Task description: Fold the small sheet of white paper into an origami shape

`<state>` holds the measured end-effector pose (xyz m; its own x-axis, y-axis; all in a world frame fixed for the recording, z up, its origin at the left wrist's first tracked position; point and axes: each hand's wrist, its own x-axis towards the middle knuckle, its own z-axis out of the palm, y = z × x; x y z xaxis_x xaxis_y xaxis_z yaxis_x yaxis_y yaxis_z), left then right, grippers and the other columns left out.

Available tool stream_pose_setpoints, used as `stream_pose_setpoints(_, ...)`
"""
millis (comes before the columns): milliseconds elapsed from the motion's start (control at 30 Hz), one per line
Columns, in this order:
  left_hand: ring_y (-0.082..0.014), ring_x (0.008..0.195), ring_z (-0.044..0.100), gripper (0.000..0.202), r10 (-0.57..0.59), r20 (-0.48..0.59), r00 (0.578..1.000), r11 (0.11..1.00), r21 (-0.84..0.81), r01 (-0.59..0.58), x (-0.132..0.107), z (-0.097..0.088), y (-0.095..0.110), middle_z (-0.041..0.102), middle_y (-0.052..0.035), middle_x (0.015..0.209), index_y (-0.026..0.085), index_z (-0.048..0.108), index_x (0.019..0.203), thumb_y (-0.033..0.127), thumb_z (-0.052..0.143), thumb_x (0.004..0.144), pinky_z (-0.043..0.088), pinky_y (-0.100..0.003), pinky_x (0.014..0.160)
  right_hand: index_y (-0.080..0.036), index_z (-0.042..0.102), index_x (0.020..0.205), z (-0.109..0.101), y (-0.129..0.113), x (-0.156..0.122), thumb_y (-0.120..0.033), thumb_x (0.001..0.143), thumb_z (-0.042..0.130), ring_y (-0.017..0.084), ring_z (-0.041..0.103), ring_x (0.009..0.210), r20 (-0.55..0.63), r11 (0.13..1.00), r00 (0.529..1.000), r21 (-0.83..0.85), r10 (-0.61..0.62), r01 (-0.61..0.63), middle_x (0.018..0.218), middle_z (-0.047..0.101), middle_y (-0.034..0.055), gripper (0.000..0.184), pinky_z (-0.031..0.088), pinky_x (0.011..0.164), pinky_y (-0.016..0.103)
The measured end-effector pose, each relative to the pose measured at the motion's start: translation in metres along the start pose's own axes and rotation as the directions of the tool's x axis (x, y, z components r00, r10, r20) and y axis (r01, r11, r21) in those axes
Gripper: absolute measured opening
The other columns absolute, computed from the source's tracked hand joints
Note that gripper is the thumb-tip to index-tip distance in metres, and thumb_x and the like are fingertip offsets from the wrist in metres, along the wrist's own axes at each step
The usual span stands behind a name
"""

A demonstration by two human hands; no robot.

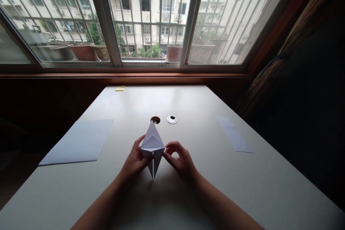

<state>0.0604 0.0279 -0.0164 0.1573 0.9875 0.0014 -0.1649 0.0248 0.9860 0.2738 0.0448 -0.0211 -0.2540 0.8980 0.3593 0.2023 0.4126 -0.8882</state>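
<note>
Between my two hands, above the table, is a piece of folded white origami paper (152,142). Its upper part is a tall pointed flap, and its lower part splits into two narrow points with a slit between them. My left hand (137,158) grips the left side, thumb on the front and fingers behind, partly hidden by the paper. My right hand (182,160) pinches the right corner between thumb and index finger, its other fingers curled.
A white table (215,194) spreads under my hands. White sheets (78,142) lie at the left, a narrow paper strip (234,134) at the right. Farther back are a round hole (155,119), a round cover (171,119) and a yellow slip (120,88). A barred window (151,21) stands behind.
</note>
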Motion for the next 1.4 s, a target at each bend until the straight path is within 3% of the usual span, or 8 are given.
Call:
stream_pose_setpoints(100, -0.0250, 0.092, 0.070, 0.106, -0.001, 0.012, 1.000, 1.000, 0.015, 0.001, -0.001, 0.002, 0.002, 0.072, -0.0089, 0.100, 0.022, 0.011, 0.154, 0.040, 0.081, 0.075, 0.055, -0.034, 0.081, -0.024, 0.055, 0.114, 0.000, 0.001, 0.000, -0.036, 0.089, 0.066, 0.016, 0.063, 0.077, -0.037, 0.999, 0.999, 0.019, -0.040, 0.041, 0.090, 0.066, 0.0034, 0.030, 0.054, 0.073, 0.031)
stream_pose_setpoints(233, -0.0256, 0.095, 0.069, 0.104, 0.020, 0.018, 1.000, 0.999, 0.038, -0.021, -0.002, 0.002, 0.001, 0.070, -0.0113, 0.106, 0.021, 0.014, 0.154, 0.040, 0.080, 0.075, 0.055, -0.034, 0.082, -0.027, 0.055, 0.123, -0.001, 0.003, 0.001, -0.032, 0.091, 0.064, 0.015, 0.062, 0.079, -0.025, 0.993, 0.993, 0.010, -0.118, 0.118, 0.101, 0.064, 0.0047, 0.033, 0.055, 0.075, 0.032)
stream_pose_setpoints(567, -0.0229, 0.093, 0.067, 0.097, 0.062, 0.057, 0.996, 0.995, 0.071, -0.066, -0.002, 0.000, -0.004, 0.068, -0.0094, 0.104, 0.024, 0.012, 0.153, 0.037, 0.075, 0.082, 0.053, -0.033, 0.083, -0.025, 0.064, 0.110, -0.001, -0.001, 0.003, -0.026, 0.092, 0.063, 0.015, 0.061, 0.080, -0.003, 0.986, 0.986, 0.016, -0.168, 0.168, 0.103, 0.062, 0.0055, 0.018, 0.054, 0.073, 0.030)
stream_pose_setpoints(933, -0.0266, 0.107, 0.062, 0.060, 0.142, 0.108, 0.984, 0.981, 0.117, -0.154, 0.000, -0.010, -0.019, 0.059, -0.0110, 0.126, 0.025, 0.050, 0.136, 0.035, 0.075, 0.081, 0.052, -0.035, 0.088, -0.024, 0.067, 0.097, -0.002, 0.002, 0.004, -0.023, 0.091, 0.064, 0.017, 0.062, 0.084, -0.008, 0.984, 0.988, 0.086, -0.155, 0.155, 0.097, 0.063, 0.0053, 0.007, 0.051, 0.072, 0.030)
stream_pose_setpoints(1233, -0.0275, 0.102, 0.062, 0.043, 0.176, 0.044, 0.983, 0.982, 0.055, -0.179, -0.001, -0.011, -0.007, 0.065, -0.0119, 0.114, 0.018, 0.062, 0.121, 0.043, 0.066, 0.086, 0.050, -0.033, 0.085, -0.023, 0.067, 0.094, -0.003, 0.001, 0.003, -0.023, 0.091, 0.064, 0.017, 0.062, 0.083, 0.012, 0.987, 0.990, 0.082, -0.141, 0.139, 0.098, 0.064, 0.0055, 0.005, 0.052, 0.072, 0.030)
stream_pose_setpoints(1400, -0.0232, 0.096, 0.061, 0.033, 0.110, -0.021, 0.994, 0.994, 0.020, -0.109, -0.002, -0.015, -0.007, 0.064, -0.0083, 0.105, 0.018, 0.066, 0.111, 0.043, 0.051, 0.095, 0.049, -0.031, 0.082, -0.023, 0.067, 0.094, -0.004, 0.001, 0.003, -0.021, 0.091, 0.063, 0.016, 0.062, 0.083, 0.010, 0.988, 0.991, 0.072, -0.134, 0.133, 0.097, 0.063, 0.0056, 0.006, 0.051, 0.072, 0.030)
